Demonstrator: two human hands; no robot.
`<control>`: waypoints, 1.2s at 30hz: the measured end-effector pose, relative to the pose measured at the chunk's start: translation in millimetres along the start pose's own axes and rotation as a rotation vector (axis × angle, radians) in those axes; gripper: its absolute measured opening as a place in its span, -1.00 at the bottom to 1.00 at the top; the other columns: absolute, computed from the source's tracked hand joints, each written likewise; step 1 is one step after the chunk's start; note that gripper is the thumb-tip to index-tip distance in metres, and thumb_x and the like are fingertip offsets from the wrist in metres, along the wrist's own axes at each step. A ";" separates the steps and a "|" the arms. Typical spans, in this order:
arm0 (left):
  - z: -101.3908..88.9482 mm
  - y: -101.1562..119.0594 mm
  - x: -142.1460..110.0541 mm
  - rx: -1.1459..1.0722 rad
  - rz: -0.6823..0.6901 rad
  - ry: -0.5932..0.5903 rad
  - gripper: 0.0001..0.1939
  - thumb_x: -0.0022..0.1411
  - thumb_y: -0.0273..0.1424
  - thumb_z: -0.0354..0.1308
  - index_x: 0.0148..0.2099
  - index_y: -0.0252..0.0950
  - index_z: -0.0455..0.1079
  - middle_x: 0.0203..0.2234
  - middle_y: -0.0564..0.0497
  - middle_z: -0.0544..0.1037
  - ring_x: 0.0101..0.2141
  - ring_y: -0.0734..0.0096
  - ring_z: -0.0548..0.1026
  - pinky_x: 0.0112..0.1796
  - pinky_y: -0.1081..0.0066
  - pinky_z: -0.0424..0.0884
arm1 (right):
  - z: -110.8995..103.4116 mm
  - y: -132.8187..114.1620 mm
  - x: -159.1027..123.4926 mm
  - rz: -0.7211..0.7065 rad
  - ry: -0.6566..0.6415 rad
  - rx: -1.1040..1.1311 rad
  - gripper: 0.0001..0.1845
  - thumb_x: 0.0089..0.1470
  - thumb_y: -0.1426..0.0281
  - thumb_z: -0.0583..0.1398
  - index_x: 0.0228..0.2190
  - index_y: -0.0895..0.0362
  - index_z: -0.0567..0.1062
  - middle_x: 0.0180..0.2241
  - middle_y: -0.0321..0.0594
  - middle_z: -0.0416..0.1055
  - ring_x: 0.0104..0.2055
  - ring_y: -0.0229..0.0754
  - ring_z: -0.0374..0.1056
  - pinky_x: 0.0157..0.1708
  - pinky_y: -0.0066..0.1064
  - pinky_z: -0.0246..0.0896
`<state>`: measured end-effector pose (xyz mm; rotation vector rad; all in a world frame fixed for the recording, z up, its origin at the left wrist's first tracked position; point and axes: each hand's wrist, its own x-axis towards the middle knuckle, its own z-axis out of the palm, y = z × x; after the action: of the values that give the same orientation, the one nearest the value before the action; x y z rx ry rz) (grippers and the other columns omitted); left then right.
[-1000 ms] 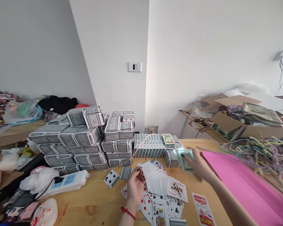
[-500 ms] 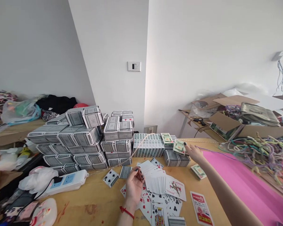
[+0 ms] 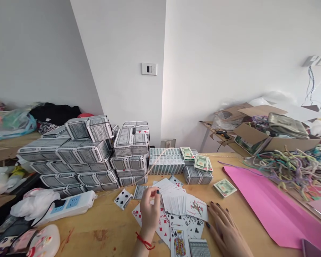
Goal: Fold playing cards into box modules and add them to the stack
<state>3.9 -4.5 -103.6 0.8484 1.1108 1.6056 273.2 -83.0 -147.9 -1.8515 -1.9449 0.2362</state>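
My left hand (image 3: 150,210), with a red string bracelet (image 3: 144,242), hovers over the left edge of the spread playing cards (image 3: 173,203). Its fingers curl toward the thumb; whether anything lies inside is hidden. My right hand (image 3: 226,228) rests palm down, fingers stretched and apart, just right of the joker card (image 3: 196,208). A king card (image 3: 179,242) lies face up in front, beside a face-down deck (image 3: 199,248). Behind my right hand lies a green-faced wrapped deck (image 3: 224,188). Another green-faced deck (image 3: 203,163) tops the patterned decks (image 3: 198,176).
Tall stacks of grey-backed decks (image 3: 80,153) stand at the left. A row of upright decks (image 3: 166,162) sits at the back middle. A white power strip (image 3: 72,205) lies front left. Pink paper (image 3: 267,210) and tangled yarn (image 3: 289,171) cover the right side.
My right hand has moved from the green-faced deck on the stack down to beside the joker, covering where a red POKER card lay. My left hand has stayed over the cards. The view has shifted slightly.
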 end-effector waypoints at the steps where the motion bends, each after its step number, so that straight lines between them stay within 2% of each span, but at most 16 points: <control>1: -0.1 0.6 -1.8 0.147 0.078 -0.056 -0.85 -0.06 -0.41 0.24 -0.33 -0.18 0.48 -0.33 -0.06 0.50 -0.20 0.16 0.38 -0.12 0.33 0.25 | 3.1 -2.0 -3.8 -0.004 -0.013 -0.014 -0.45 0.06 0.17 0.05 0.10 -0.01 0.20 0.17 -0.17 0.10 0.22 0.09 -0.05 0.15 0.05 -0.11; 3: 1.7 -0.7 -5.5 0.402 0.208 -0.170 -0.70 -0.02 -0.33 0.22 -0.15 -0.14 0.45 -0.09 -0.08 0.45 0.03 0.04 0.24 0.07 0.20 0.03 | 7.6 -7.2 -4.4 0.000 -0.011 -0.034 -0.39 0.06 0.18 0.05 0.14 0.00 0.11 0.20 -0.18 0.05 0.23 0.09 -0.08 0.15 0.06 -0.12; 5: 5.0 -4.3 -9.0 0.525 0.253 -0.254 -0.55 -0.03 -0.27 0.23 -0.03 -0.12 0.38 0.07 -0.05 0.33 0.14 0.01 0.09 0.14 0.13 -0.20 | 11.8 -14.5 2.4 0.002 0.004 -0.037 -0.37 0.07 0.19 0.04 0.16 0.04 0.07 0.20 -0.15 0.03 0.22 0.09 -0.07 0.16 0.05 -0.11; 8: 8.1 -8.9 -11.3 0.583 0.250 -0.333 -0.56 -0.05 -0.24 0.25 -0.05 -0.09 0.40 0.04 -0.04 0.37 0.12 -0.03 0.11 0.14 0.08 -0.31 | 19.4 -30.0 19.7 -0.048 -0.023 0.009 -0.37 0.08 0.16 0.03 0.16 0.07 0.08 0.21 -0.14 0.02 0.23 0.06 -0.09 0.17 0.00 -0.13; 11: 5.3 -9.2 -8.5 0.541 0.245 -0.291 -0.70 -0.04 -0.26 0.23 -0.18 -0.10 0.47 -0.25 -0.08 0.51 -0.06 -0.02 0.30 0.11 0.07 -0.17 | 26.7 -49.7 38.1 -0.081 -0.051 0.077 -0.40 0.09 0.17 0.02 0.14 0.06 0.11 0.18 -0.14 0.08 0.22 0.07 -0.06 0.16 -0.02 -0.10; 14: -1.3 -7.5 -3.1 0.516 0.222 -0.159 -0.86 0.00 -0.30 0.19 -0.33 -0.14 0.50 -0.50 -0.08 0.48 -0.30 0.06 0.36 0.00 0.11 0.09 | 31.2 -69.4 52.7 -0.140 -0.069 0.188 -0.48 0.09 0.21 0.03 0.09 0.03 0.17 0.10 -0.13 0.19 0.15 0.02 0.05 0.10 -0.12 0.03; 16: -4.6 -5.5 -0.9 0.505 0.215 -0.103 -0.90 0.02 -0.33 0.17 -0.37 -0.15 0.50 -0.49 -0.09 0.48 -0.30 0.07 0.37 -0.05 0.15 0.16 | 32.8 -79.8 59.5 -0.155 -0.060 0.257 -0.49 0.06 0.23 0.06 0.07 0.04 0.18 0.04 -0.12 0.23 0.10 -0.01 0.12 0.06 -0.18 0.10; 17: -5.2 -4.3 -0.8 0.489 0.212 -0.105 -0.88 0.03 -0.33 0.17 -0.34 -0.15 0.50 -0.42 -0.10 0.50 -0.25 0.06 0.37 -0.05 0.17 0.16 | 33.3 -83.6 62.1 -0.154 -0.050 0.282 -0.49 0.05 0.24 0.07 0.06 0.03 0.18 0.02 -0.13 0.24 0.08 -0.02 0.14 0.04 -0.19 0.12; 19: -3.9 -1.6 -2.8 0.454 0.195 -0.181 -0.77 0.02 -0.34 0.17 -0.21 -0.13 0.49 -0.19 -0.11 0.49 -0.08 0.03 0.32 0.02 0.18 0.10 | 34.4 -87.9 65.5 -0.142 -0.022 0.318 -0.50 0.02 0.25 0.10 0.03 0.02 0.21 -0.02 -0.14 0.26 0.04 -0.03 0.18 0.01 -0.20 0.15; 21: -0.1 0.1 -7.1 0.461 0.178 -0.329 -0.62 0.01 -0.34 0.19 -0.05 -0.10 0.42 -0.01 -0.07 0.40 0.07 0.01 0.20 0.10 0.16 -0.04 | 35.7 -87.5 67.3 -0.124 0.020 0.343 -0.54 0.01 0.27 0.10 0.00 0.02 0.25 -0.05 -0.15 0.28 0.02 -0.03 0.20 -0.01 -0.21 0.18; 24: 6.3 -1.7 -14.2 0.537 0.191 -0.492 -0.53 -0.01 -0.34 0.22 0.01 -0.06 0.37 0.07 -0.03 0.32 0.13 -0.02 0.10 0.14 0.11 -0.19 | 37.4 -80.7 68.1 -0.102 0.080 0.369 -0.57 0.01 0.29 0.10 -0.04 0.02 0.30 -0.07 -0.14 0.30 0.00 -0.02 0.22 -0.02 -0.19 0.20; 26: 8.2 -4.9 -16.4 0.553 0.194 -0.484 -0.54 -0.03 -0.33 0.24 -0.01 -0.05 0.39 0.05 -0.04 0.35 0.11 -0.05 0.12 0.12 0.09 -0.15 | 37.9 -74.9 68.3 -0.106 0.097 0.391 -0.57 0.00 0.29 0.11 -0.05 0.01 0.33 -0.06 -0.14 0.31 0.00 -0.01 0.23 -0.02 -0.18 0.20; 30: 4.4 -8.8 -12.7 0.542 0.195 -0.398 -0.62 -0.04 -0.33 0.25 -0.09 -0.07 0.45 -0.13 -0.10 0.45 -0.06 0.00 0.30 -0.03 0.16 0.15 | 36.4 -67.5 68.7 -0.077 0.100 0.464 -0.57 0.00 0.25 0.11 -0.05 0.04 0.34 -0.04 -0.12 0.30 0.01 0.00 0.24 -0.03 -0.19 0.22; 34: -2.3 -8.0 -4.4 0.481 0.187 -0.268 -0.75 -0.08 -0.41 0.28 -0.26 -0.12 0.51 -0.52 -0.03 0.45 -0.38 0.17 0.37 -0.25 0.29 0.27 | 33.5 -64.3 70.4 -0.035 0.092 0.558 -0.59 -0.01 0.26 0.11 -0.08 0.06 0.36 -0.06 -0.11 0.34 0.01 0.00 0.25 0.01 -0.18 0.17; 36: -3.9 -7.9 -1.3 0.424 0.158 -0.217 -0.84 -0.09 -0.44 0.27 -0.35 -0.15 0.51 -0.62 0.00 0.41 -0.47 0.23 0.34 -0.32 0.34 0.28 | 32.3 -62.0 71.9 -0.026 0.063 0.637 -0.59 -0.04 0.29 0.13 -0.10 0.07 0.37 -0.06 -0.12 0.34 0.03 0.00 0.24 0.04 -0.18 0.14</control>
<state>3.3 -5.9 -112.4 1.3849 1.2707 1.3797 203.0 -12.3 -136.6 -1.3899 -1.5947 0.6891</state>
